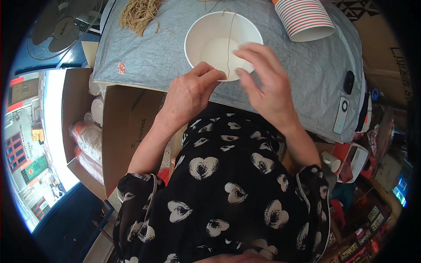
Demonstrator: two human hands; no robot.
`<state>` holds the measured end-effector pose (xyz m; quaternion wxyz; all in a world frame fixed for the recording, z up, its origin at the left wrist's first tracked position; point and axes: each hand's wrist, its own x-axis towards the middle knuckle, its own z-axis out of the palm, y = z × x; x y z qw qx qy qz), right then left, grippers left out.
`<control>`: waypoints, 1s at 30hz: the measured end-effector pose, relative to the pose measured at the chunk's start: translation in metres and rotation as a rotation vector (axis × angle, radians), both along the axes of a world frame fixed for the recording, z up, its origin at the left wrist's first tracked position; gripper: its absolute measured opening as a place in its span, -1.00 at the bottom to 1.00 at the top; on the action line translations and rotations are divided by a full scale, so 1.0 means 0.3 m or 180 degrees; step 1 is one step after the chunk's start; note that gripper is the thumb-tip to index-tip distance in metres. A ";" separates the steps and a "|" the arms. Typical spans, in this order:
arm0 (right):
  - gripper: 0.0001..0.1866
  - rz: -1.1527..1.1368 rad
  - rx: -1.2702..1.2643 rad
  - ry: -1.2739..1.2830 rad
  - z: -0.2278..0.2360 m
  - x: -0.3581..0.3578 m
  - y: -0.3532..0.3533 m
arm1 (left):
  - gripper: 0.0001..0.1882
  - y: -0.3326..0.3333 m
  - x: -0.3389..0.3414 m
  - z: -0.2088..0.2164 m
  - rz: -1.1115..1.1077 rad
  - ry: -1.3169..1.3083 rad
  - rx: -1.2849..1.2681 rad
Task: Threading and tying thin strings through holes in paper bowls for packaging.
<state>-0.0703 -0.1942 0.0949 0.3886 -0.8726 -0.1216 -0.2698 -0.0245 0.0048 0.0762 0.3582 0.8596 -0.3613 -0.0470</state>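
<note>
Tub (201, 40), one, one string (228, 55) across, two hands (190, 90) at it

Your top (215, 193) is black with cream hearts at six o'clock; at twelve, a white bucket (202, 40), tan string (229, 44), grey surface (149, 57).

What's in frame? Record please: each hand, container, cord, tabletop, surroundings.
left hand: the left hand pinches the near rim of the white bucket, where the cord meets it
right hand: the right hand is at the bucket's right side, thumb and forefinger apart; contact unclear
container: mouth faces the camera
cord: tan, runs across the mouth from far rim to near rim
tabletop: grey cover, tan cord bundle, nested white containers, white remote
surroundings: fan and cardboard box, left
</note>
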 end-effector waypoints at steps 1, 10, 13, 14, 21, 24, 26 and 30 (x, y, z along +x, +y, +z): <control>-0.78 -0.0106 0.0375 0.0334 -0.004 -0.044 -0.011 | -0.85 -0.003 -0.001 -0.002 0.0054 0.0030 -0.0053; -0.76 0.0176 0.4248 0.2675 -0.209 -0.129 0.052 | -0.83 -0.059 -0.018 -0.011 0.0005 0.0090 -0.0062; -0.75 0.0167 0.4232 0.2589 -0.246 -0.126 0.066 | -0.84 -0.058 -0.017 -0.011 -0.0027 0.0080 -0.0143; -0.75 0.0179 0.4226 0.2586 -0.256 -0.128 0.065 | -0.84 -0.058 -0.016 -0.007 -0.0019 0.0071 -0.0146; -0.88 0.0230 0.2309 0.2164 -0.141 -0.140 -0.012 | -0.83 -0.034 0.029 0.024 -0.0186 0.0500 0.0242; -0.93 0.0303 0.1048 0.1327 -0.041 -0.104 -0.042 | -0.79 -0.040 0.051 0.009 -0.0327 0.0919 0.0091; -0.91 0.0417 0.0062 0.0616 -0.017 -0.050 -0.067 | -0.79 -0.047 0.060 0.012 -0.0353 0.1401 -0.0109; -0.91 0.0617 0.0451 0.0953 -0.038 0.010 -0.085 | -0.83 -0.048 0.072 0.015 -0.0041 0.2619 -0.0419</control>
